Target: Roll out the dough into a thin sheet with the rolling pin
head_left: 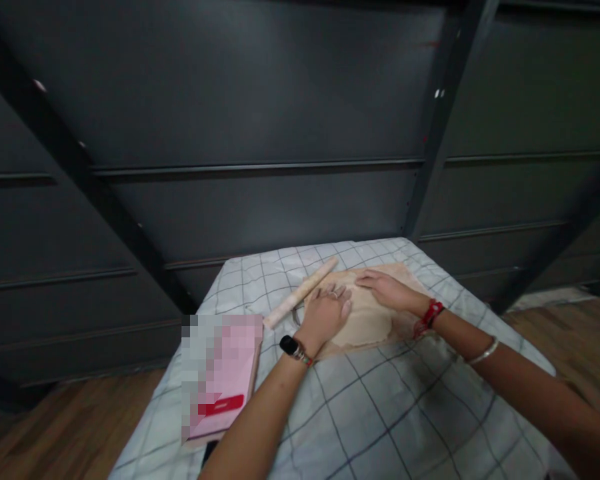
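While a pale, dough-like sheet [367,327] lies over a tan mat [404,327], two hands rest flat on it.
The left hand [327,312] stretches its fingers apart; the right hand [390,290] extends its fingers close together; a pale rolling pin [300,293] lies just beyond, left; a pink box [237,370], partly pixelated, sits left on the checked cloth [360,413].
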`<state>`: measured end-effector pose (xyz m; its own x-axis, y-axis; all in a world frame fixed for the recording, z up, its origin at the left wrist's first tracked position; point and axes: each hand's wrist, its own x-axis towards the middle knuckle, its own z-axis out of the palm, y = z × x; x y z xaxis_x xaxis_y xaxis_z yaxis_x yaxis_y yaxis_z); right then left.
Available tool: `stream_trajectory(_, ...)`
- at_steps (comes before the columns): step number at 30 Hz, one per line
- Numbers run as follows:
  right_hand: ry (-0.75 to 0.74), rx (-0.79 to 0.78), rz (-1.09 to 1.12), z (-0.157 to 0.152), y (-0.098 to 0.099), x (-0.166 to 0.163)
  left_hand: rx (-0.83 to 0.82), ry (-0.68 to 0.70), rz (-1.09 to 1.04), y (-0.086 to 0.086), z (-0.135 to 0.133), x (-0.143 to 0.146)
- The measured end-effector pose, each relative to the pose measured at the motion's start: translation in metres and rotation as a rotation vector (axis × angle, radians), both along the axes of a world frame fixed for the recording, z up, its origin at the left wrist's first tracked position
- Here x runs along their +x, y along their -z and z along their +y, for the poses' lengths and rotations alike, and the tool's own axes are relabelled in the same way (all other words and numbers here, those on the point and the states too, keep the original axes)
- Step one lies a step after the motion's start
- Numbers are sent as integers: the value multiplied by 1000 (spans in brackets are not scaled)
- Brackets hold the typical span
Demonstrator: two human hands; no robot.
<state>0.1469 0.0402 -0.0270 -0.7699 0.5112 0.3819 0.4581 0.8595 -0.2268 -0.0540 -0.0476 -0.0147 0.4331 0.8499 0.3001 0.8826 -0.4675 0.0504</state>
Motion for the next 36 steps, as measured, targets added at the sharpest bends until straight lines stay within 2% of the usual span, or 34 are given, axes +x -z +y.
stream_trajectory(3, 6, 40, 30, -5, 1, 2, 10, -9, -44, 0, -1, -6)
stream_trajectory(7, -21, 110, -114, -9, 0, -8, -50, -27, -47, 1, -2, -9)
stream_trajectory(12, 17, 169, -235, -4, -2, -18, -137, -72, -44, 0, -1, -4)
stream_trajectory(16, -36, 45, -105, -4, -2, -9, -114, -42, -55, -2, -6, -2)
stream_trajectory(19, 0, 64, -2, -9, -5, -4, -84, -51, -57, 0, -10, -3)
stream_trajectory(28, 22, 126, -228, -12, -6, -19, -116, -96, -39, 2, -3, -3)
stream_trajectory(31, 20, 78, -152, -8, -9, -10, -72, -116, -33, 3, -4, 1)
stream_trajectory(34, 99, 89, -42, -8, -13, 2, -61, -114, -55, 10, -8, 3)
stream_trajectory(36, 139, 108, -49, -9, -13, 5, -72, -85, -67, 15, -9, 2)
